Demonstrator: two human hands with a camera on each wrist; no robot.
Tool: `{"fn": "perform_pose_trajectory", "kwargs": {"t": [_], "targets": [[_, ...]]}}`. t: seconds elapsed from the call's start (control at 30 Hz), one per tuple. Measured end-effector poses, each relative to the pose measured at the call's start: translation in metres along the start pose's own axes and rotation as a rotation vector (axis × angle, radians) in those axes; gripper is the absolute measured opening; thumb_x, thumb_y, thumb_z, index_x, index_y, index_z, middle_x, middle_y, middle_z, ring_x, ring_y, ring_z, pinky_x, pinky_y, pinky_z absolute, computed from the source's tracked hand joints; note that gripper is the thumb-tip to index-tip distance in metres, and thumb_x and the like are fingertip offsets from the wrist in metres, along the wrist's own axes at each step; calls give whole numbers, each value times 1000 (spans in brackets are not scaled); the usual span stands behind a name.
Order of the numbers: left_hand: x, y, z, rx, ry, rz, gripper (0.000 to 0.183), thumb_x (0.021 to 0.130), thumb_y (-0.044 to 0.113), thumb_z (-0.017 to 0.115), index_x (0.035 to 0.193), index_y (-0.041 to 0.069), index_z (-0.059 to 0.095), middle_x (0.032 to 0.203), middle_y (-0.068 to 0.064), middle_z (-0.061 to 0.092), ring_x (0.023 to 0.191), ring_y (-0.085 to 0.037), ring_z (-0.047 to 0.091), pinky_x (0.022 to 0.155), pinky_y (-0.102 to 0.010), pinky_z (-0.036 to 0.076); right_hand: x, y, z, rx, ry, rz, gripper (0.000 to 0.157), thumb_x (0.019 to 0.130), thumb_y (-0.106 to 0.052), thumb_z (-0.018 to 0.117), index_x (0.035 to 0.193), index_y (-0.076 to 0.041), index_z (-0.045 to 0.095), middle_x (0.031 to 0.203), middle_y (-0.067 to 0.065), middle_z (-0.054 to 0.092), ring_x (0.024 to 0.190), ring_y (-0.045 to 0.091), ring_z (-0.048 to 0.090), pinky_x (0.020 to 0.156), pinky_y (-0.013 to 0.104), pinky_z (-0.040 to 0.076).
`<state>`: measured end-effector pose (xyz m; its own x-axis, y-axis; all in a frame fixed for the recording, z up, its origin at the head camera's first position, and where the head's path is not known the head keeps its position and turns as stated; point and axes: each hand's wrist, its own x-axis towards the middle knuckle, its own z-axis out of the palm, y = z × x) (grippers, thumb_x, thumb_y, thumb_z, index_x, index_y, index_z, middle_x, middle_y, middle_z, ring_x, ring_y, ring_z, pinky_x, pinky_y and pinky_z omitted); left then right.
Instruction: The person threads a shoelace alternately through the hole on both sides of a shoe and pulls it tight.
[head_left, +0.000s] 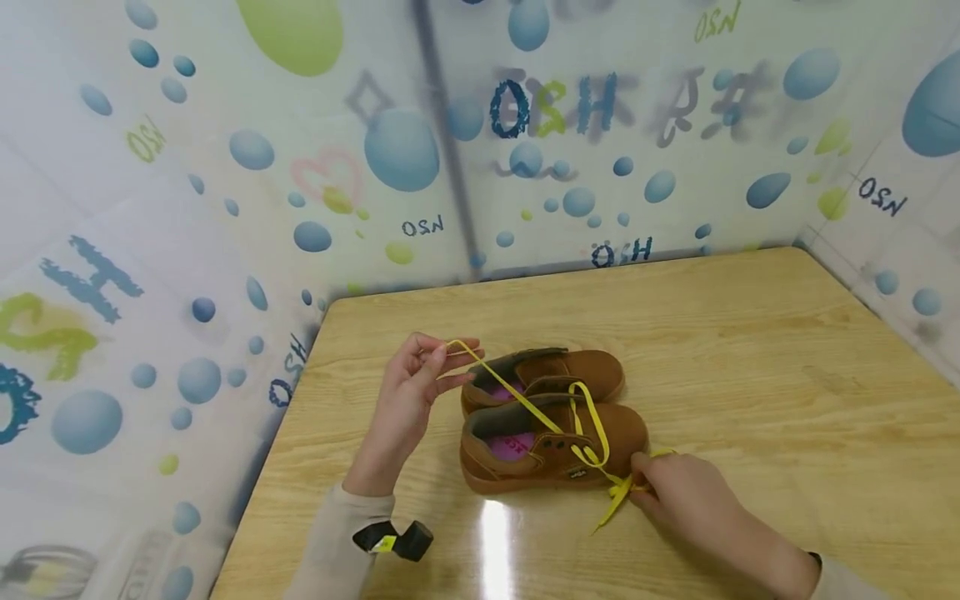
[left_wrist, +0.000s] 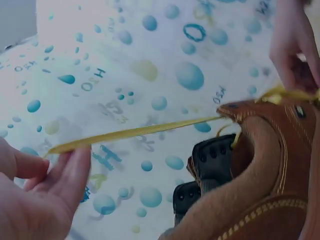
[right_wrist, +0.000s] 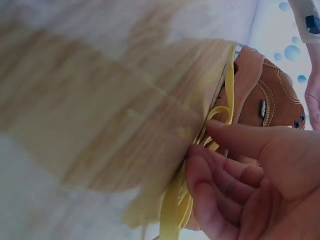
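At the left, the left hand (head_left: 412, 383) is raised beyond the heels, its thumb and forefinger pinching the end of a yellow lace (head_left: 525, 401) while the other fingers stand apart from it. The lace runs straight down from there to the eyelet flap of the nearer brown shoe (head_left: 555, 467); the hand's height and distance presumably draw out the slack. That shoe sits upright on the wooden table (head_left: 750, 358), toe to the right, so its opening and eyelets face up within reach of both hands. The farther brown shoe (head_left: 596, 367) lies just beyond, alongside, pointing the same way. Over the nearer shoe's front stands a loose yellow loop (head_left: 596, 421). At its toe, the right hand (head_left: 690, 492) pinches a bundle of yellow lace (head_left: 619, 492) between thumb and fingers, low by the tabletop, probably to gather the remaining length there.
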<state>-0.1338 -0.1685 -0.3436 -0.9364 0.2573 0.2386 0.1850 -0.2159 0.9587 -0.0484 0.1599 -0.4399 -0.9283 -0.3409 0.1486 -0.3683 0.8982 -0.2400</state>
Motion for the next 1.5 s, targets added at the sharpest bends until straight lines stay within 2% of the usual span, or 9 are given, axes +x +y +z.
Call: {"fn": "perform_pose_trajectory", "kwargs": {"t": [0.13, 0.27, 0.37, 0.47, 0.63, 0.8, 1.0, 1.2, 1.5], "targets": [[2, 8, -1, -219, -118, 6, 18, 108, 14, 35, 99, 15, 50, 91, 3, 67, 82, -9, 68, 73, -24, 58, 2, 4, -1, -2, -10, -22, 30, 78, -22, 81, 68, -28, 53, 58, -17, 45, 54, -1, 37, 49, 21, 31], [2, 24, -10, -236, 14, 84, 15, 107, 15, 39, 95, 16, 48, 75, 6, 50, 63, -6, 49, 59, -19, 49, 5, 13, -6, -50, -39, -12, 37, 79, -13, 75, 59, -26, 46, 55, -13, 41, 52, 4, 36, 47, 24, 31], [1, 33, -19, -119, 193, 177, 12, 105, 16, 47, 94, 12, 49, 68, 4, 45, 57, -9, 39, 51, -20, 40, 8, 24, -11, -87, -82, 36, 37, 78, -7, 71, 57, -21, 43, 54, -8, 39, 52, 8, 36, 46, 26, 30], [-1, 33, -21, 217, 265, 218, 11, 101, 14, 55, 97, 4, 57, 63, 3, 46, 50, -10, 36, 46, -22, 35, 11, 31, -15, -88, -129, 55, 35, 78, -6, 70, 59, -19, 44, 55, -7, 40, 53, 10, 36, 46, 26, 29], [-2, 18, -9, 978, -24, 115, 12, 96, 23, 67, 103, 15, 72, 57, 7, 43, 47, -4, 31, 47, -22, 31, 12, 31, -24, -72, -156, 50, 29, 76, -9, 74, 67, -18, 48, 57, -6, 42, 53, 11, 37, 45, 27, 30], [-4, -1, 13, 1346, -462, 56, 25, 90, 35, 72, 112, 24, 74, 60, 8, 59, 48, 0, 31, 49, -18, 29, 13, 18, -31, 31, -131, -10, 20, 81, -23, 78, 87, -19, 60, 57, -12, 45, 49, 3, 36, 44, 22, 29], [-3, -27, 40, 1497, -668, 202, 32, 91, 30, 71, 123, 30, 69, 59, 9, 59, 48, 1, 31, 46, -18, 25, 15, 4, -27, 167, -90, -166, 13, 85, -34, 76, 88, -25, 67, 58, -21, 47, 50, -8, 33, 46, 16, 30], [2, -44, 52, 1507, -693, 251, 42, 84, 8, 67, 119, 30, 71, 61, 10, 58, 52, -3, 27, 48, -19, 21, 16, 3, -21, 316, -155, -274, 13, 86, -24, 76, 80, -27, 64, 60, -21, 47, 53, -11, 34, 48, 14, 33], [7, -56, 51, 1445, -714, 341, 24, 83, 6, 68, 97, 25, 68, 71, 10, 60, 60, -3, 35, 56, -17, 28, 22, 0, -10, 484, -173, -324, 17, 92, -27, 70, 78, -25, 61, 61, -22, 44, 54, -12, 35, 49, 12, 35]]}}
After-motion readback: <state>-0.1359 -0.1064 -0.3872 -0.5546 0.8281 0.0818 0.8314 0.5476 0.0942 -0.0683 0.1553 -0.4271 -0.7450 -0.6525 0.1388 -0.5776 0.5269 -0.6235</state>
